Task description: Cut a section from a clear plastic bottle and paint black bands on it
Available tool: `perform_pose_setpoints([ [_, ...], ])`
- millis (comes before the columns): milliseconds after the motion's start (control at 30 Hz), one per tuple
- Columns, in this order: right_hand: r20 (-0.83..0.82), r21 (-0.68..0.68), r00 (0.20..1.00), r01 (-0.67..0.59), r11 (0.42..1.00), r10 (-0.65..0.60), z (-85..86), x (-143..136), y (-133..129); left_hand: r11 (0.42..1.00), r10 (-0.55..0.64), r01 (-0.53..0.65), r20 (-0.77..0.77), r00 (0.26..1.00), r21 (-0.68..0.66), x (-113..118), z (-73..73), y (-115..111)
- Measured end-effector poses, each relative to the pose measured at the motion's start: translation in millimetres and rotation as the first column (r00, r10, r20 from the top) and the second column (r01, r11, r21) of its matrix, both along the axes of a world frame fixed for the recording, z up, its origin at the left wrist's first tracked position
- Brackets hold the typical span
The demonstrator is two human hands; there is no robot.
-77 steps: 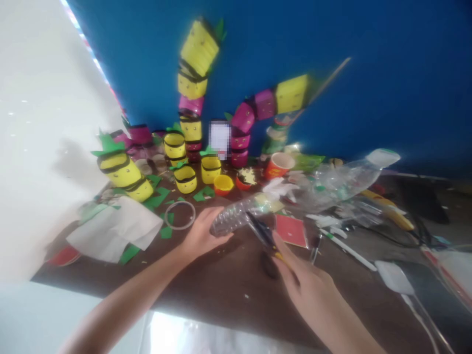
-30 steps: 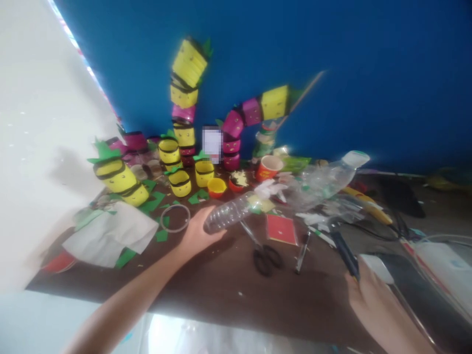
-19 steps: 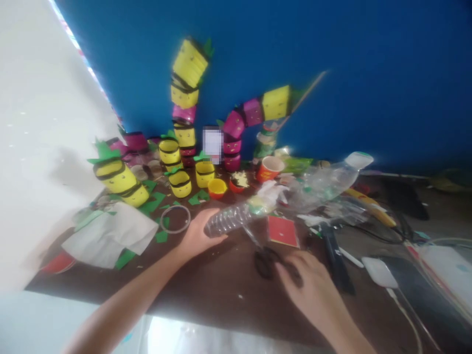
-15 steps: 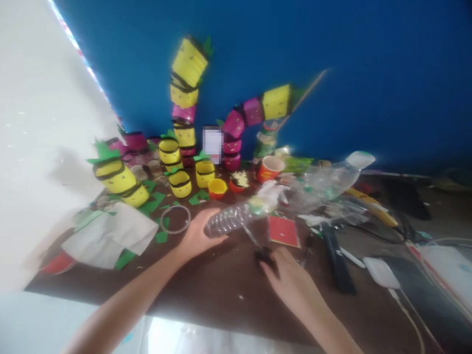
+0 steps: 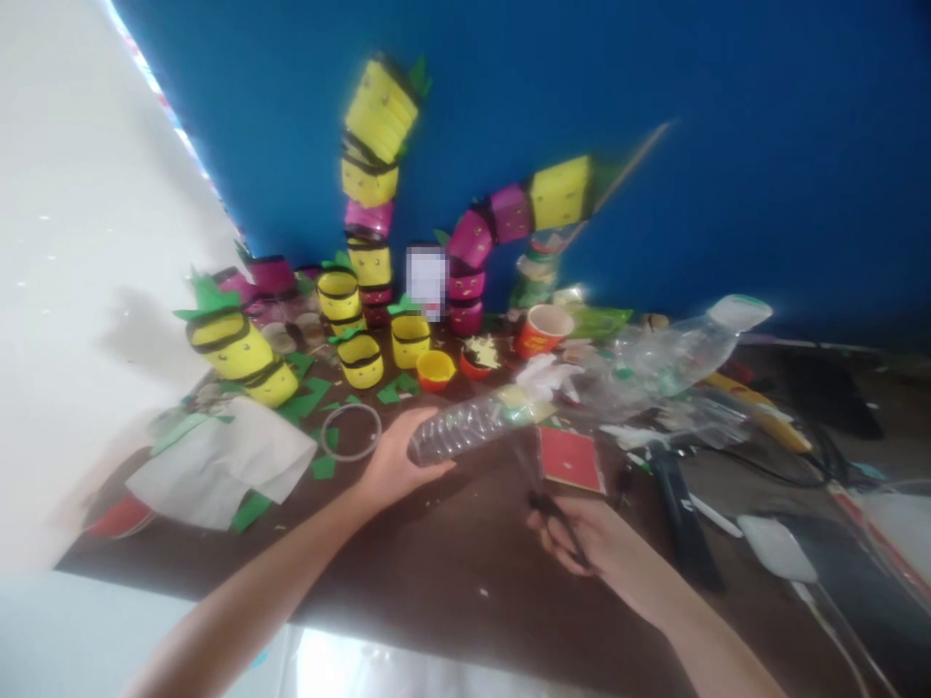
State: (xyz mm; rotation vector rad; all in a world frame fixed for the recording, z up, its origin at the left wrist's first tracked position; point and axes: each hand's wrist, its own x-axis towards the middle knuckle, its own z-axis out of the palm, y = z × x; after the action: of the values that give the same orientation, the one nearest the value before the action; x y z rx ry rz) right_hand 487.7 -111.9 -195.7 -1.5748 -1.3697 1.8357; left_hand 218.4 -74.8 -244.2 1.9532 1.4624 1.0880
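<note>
Brown table [image 5: 407,582], blue wall [image 5: 582,87] behind: left hand [image 5: 399,454], fingers curled, holds a clear ribbed bottle [image 5: 465,428]; right hand [image 5: 593,538], fingers bent, grips black-handled scissors [image 5: 560,523].

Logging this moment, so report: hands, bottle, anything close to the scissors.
Left hand gripping clear ribbed bottle, held sideways. Right hand holding scissors; contact with bottle too blurred to tell. Red square close beside scissors.

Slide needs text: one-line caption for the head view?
Left grip around a clear ribbed plastic bottle, right grip holding black-handled scissors over a dark brown table.
</note>
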Motion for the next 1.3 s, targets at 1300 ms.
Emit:
perform_pose_setpoints([
  [1300,0.006,-0.041,0.998,-0.068,0.997,0.068,8.3,-39.6,29.6,0.986,-0.168,0.167,0.050,0.985,0.023,-3.0,-0.5,0.3],
])
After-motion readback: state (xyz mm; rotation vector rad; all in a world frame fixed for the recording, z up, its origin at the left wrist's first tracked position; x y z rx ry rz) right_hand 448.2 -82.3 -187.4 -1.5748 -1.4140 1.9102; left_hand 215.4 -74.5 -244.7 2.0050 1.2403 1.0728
